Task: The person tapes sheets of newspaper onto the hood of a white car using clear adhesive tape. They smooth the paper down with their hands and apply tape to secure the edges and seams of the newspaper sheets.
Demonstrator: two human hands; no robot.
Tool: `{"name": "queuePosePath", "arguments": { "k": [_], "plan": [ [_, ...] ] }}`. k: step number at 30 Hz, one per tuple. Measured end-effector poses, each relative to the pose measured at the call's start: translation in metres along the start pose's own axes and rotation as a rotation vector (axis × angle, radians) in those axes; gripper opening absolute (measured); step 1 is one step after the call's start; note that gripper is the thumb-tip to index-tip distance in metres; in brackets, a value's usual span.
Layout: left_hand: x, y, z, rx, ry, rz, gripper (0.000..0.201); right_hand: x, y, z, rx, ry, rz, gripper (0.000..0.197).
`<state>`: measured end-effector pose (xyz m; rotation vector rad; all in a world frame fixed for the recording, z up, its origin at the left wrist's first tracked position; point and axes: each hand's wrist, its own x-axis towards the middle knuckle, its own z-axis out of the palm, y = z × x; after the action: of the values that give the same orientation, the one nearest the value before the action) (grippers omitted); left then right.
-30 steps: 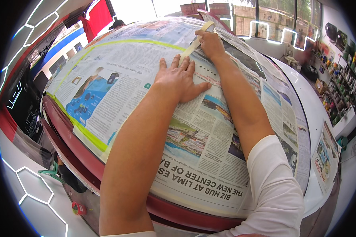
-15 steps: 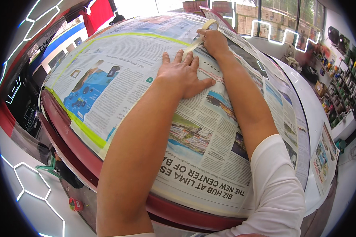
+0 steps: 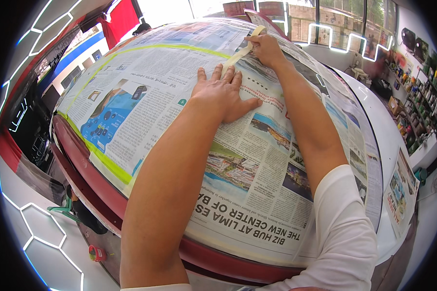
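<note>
The scene is bright. Daylight comes from the windows beyond the fingers, burnt out to blank white. White hexagonal light tubes glow left of the fingers, and 1 bent light strip shines beyond them to the right. Shadows near the fingers are soft. The newspaper under them looks sharp; shelves far to their right are softer. Fisheye distortion bows straight edges toward a black, blue-fringed rim.
</note>
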<state>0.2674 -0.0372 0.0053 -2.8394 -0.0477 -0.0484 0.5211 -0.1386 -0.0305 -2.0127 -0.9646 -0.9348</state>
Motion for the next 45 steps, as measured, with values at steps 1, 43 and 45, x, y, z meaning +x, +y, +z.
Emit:
{"name": "queuePosePath", "arguments": {
  "k": [1,43,45],
  "plan": [
    [0.0,-0.001,0.001,-0.002,0.001,-0.001,0.102,0.0,-0.005,-0.001,0.035,0.02,0.051,0.04],
    [-0.003,0.004,-0.005,-0.032,-0.022,-0.008,0.096,-0.009,-0.014,-0.05,0.176,0.137,0.098,0.043],
    [-0.003,0.003,-0.005,-0.04,-0.016,-0.005,0.095,-0.012,-0.015,-0.056,0.11,0.131,0.11,0.038]
  ]
}}
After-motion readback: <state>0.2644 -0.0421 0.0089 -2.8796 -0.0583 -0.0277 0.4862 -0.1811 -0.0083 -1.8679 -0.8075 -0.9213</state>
